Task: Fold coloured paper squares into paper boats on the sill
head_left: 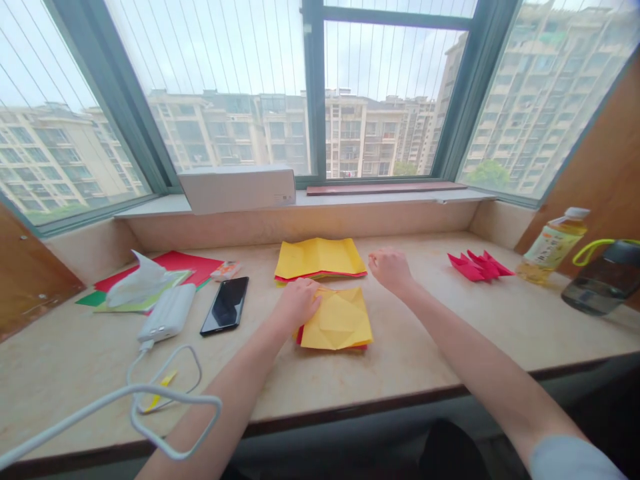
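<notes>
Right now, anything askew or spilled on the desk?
Cable, front left: loose loops, overlapping the left forearm in view. Near stack is askew: red paper pokes out left and lower right. No spill visible.

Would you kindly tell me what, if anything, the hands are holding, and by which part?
The left hand lies at the far left corner of the near yellow paper; whether it grips cannot be told. The right hand, curled, shows nothing held.

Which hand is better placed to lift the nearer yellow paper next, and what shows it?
Probably the left hand: it touches the upper left of the nearer yellow paper. The right hand is apart from that paper, just right of the farther yellow paper.
</notes>
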The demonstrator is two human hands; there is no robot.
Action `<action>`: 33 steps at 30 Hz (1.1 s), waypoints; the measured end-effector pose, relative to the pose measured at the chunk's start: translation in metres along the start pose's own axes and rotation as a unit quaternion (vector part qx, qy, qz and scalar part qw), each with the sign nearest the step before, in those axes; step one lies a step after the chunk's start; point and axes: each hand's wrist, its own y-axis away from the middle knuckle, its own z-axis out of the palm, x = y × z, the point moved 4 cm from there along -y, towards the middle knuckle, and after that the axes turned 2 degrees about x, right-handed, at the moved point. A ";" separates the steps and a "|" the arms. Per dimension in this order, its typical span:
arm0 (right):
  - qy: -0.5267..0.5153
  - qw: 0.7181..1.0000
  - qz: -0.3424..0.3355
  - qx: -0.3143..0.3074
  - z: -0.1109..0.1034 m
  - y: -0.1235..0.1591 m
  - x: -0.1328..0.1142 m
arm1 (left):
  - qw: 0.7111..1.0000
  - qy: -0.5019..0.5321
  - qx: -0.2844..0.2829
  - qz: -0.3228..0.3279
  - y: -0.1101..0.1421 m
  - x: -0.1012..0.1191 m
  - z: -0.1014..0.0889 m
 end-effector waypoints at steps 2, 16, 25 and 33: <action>-0.024 1.000 -0.011 -0.005 0.008 0.004 -0.012 | 1.000 -0.001 -0.003 -0.008 0.001 -0.004 0.001; -0.112 0.990 -0.074 -0.049 0.035 0.025 0.006 | 0.999 -0.018 0.000 -0.041 0.002 -0.004 0.003; -0.182 0.978 -0.095 -0.032 0.026 0.033 0.001 | 0.995 -0.043 0.042 -0.082 0.006 -0.013 -0.012; -0.186 0.977 -0.102 -0.025 0.023 0.034 -0.001 | 0.995 -0.037 0.027 -0.089 0.006 -0.017 -0.007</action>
